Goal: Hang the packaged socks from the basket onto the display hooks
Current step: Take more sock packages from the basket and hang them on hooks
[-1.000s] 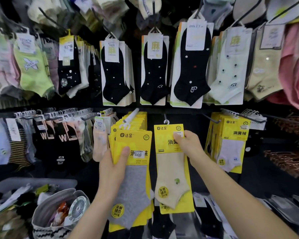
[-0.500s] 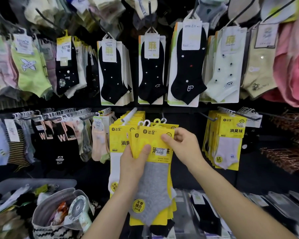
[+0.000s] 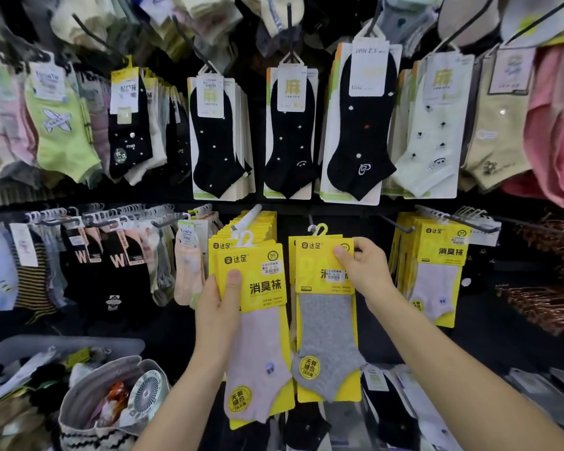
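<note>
Grey sock pack [image 3: 328,333] pinched in my right hand [image 3: 363,271], pink pack [image 3: 258,336] gripped in left hand [image 3: 217,307]; next, I judge, seat its hanger loop [image 3: 319,228].

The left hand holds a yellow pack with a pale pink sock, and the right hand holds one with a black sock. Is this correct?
Not quite: the head view shows that the right hand holds the grey sock pack, not a black one. The left hand does hold the pale pink sock pack.
</note>
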A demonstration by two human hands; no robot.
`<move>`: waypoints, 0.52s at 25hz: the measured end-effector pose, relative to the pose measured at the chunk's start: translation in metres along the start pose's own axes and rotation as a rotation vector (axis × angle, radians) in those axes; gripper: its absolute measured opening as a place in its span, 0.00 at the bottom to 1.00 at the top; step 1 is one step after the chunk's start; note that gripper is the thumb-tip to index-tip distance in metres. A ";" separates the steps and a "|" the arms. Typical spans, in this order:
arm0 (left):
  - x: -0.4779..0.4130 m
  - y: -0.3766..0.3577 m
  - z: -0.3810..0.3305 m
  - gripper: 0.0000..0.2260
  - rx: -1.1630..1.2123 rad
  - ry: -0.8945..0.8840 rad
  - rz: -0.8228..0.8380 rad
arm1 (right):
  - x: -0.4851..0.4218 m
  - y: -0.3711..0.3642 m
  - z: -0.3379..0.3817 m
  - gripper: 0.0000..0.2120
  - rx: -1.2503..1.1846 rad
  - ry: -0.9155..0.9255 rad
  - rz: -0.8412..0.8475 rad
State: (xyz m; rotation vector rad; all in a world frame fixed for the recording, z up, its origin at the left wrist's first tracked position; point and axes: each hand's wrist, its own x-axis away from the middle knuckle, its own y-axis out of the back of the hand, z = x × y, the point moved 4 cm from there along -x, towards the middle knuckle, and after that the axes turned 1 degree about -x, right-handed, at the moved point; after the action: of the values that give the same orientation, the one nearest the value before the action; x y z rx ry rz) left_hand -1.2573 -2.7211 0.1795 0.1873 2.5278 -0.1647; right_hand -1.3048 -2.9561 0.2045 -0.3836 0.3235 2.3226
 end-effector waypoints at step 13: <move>-0.006 -0.007 0.017 0.14 -0.037 0.082 0.065 | -0.012 -0.006 -0.008 0.13 0.250 0.036 -0.139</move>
State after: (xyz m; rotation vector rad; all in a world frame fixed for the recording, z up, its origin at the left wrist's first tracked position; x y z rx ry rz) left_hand -1.2448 -2.7315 0.1696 0.2664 2.6000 -0.0856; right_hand -1.2909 -2.9624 0.2003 -0.3137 0.5796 2.1104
